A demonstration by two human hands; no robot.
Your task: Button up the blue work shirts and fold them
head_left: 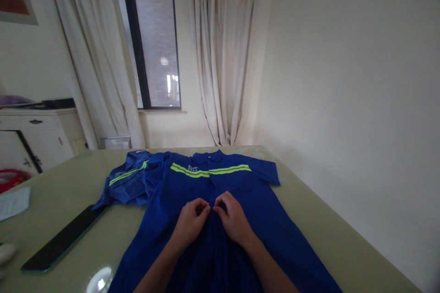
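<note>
Matt cloth — the shirt (218, 238); creased fabric — the curtains (223, 46); smooth and glossy, the tabletop (115, 233).

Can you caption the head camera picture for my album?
Bare left hand and right hand at the front of a blue cloth shirt with yellow-green stripes.

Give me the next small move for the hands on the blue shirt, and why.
Probably ease the left hand and right hand together at the front centre of the blue shirt: their fingertips face each other there across a narrow gap, below the yellow-green stripes, each thumb curled toward its fingers. Whether they pinch cloth is unclear.
</note>
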